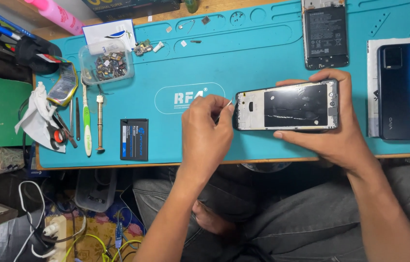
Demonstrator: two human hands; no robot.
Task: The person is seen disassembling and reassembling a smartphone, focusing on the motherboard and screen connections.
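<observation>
Teal mat [244, 53], front edge: right hand [333, 131] gripping phone frame [287, 105], left hand [207, 128] pinching thin tool [225, 105] (bare mat between).

A single head-worn camera looks almost straight down, fairly near, onto the tabletop [263, 53] and the person's lap, probably seated.

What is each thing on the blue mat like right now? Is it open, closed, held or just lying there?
Opened phone: back off, held on edge by the right hand.
Thin metal tool: pinched in the left hand, tip at the phone's end.
Second phone: back off, battery showing.
Dark blue phone: closed, back up.
Loose battery: lying flat.
Plastic tub: open, holding small parts.
</observation>
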